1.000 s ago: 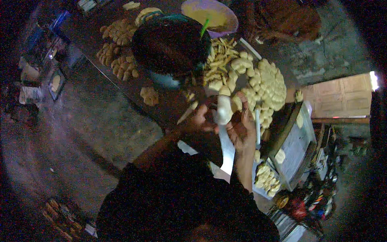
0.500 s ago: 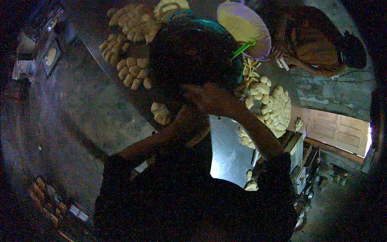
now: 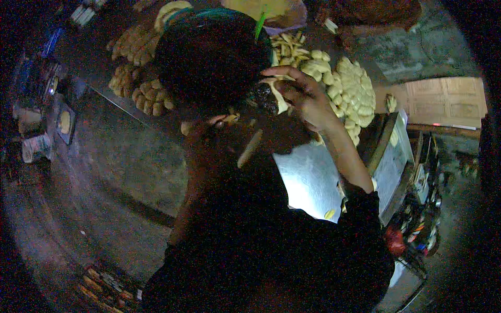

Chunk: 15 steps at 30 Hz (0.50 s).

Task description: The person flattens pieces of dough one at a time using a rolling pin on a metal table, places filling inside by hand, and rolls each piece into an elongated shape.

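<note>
Since half a second ago both hands are sitting closer to the big dark bowl (image 3: 209, 57), and the right hand (image 3: 302, 96) is now raised at its right edge instead of meeting the left hand in the middle. Right hand is curling its fingers around a pale strip of dough (image 3: 275, 96) that is wrapping a dark lump of filling (image 3: 261, 96); the grip is partly closed, thumb and fingers pinching the piece. Left hand (image 3: 209, 130) is sitting lower, near the bowl's near rim, very dark here; cannot tell whether it is open or what it is holding, possibly a small pale bit at the fingertips. A pale stick-like piece (image 3: 249, 148) is lying on the dark counter (image 3: 130, 151) just near of the hands.

Right of the right hand, a round spread of pale shaped dough pieces (image 3: 355, 88) is lying on the counter, with cut pale strips (image 3: 292, 47) farther back. Left of the bowl, browned fried pieces (image 3: 141, 88) are piled in clusters. A shiny metal sheet (image 3: 308, 180) is lying near the person's right forearm, and a glass-fronted case (image 3: 391, 161) is standing to its right. A yellowish plate (image 3: 271, 10) with a green stick (image 3: 260, 23) is sitting far behind the bowl.
</note>
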Tool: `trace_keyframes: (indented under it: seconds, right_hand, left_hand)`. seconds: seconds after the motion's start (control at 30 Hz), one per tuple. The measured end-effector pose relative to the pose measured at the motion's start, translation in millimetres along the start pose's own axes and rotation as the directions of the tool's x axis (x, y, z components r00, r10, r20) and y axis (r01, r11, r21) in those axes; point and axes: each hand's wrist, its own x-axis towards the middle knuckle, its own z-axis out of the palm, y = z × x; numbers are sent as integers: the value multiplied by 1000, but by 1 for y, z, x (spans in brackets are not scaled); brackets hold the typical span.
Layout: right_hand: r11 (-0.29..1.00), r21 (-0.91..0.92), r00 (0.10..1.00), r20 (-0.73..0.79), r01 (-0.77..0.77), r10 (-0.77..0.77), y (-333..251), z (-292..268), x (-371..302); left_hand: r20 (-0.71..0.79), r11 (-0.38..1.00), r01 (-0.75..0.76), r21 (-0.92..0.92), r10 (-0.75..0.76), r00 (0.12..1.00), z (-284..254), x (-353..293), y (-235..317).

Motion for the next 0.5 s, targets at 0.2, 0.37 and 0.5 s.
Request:
trace_keyframes:
  seconds: [0.2, 0.37, 0.5]
  right_hand:
    - [952, 266, 977, -104, -154, 187, 0, -22, -95]
    - [841, 534, 953, -200, -89, 227, 8, -31, -186]
    - [807, 583, 922, -357, 94, 151, 29, -23, -260]
  left_hand:
    - [166, 950, -313, 5, 308, 937, 66, -19, 76]
    - [284, 972, -235, 8, 223, 932, 108, -60, 92]
    - [664, 679, 662, -318, -340, 666, 145, -110, 88]
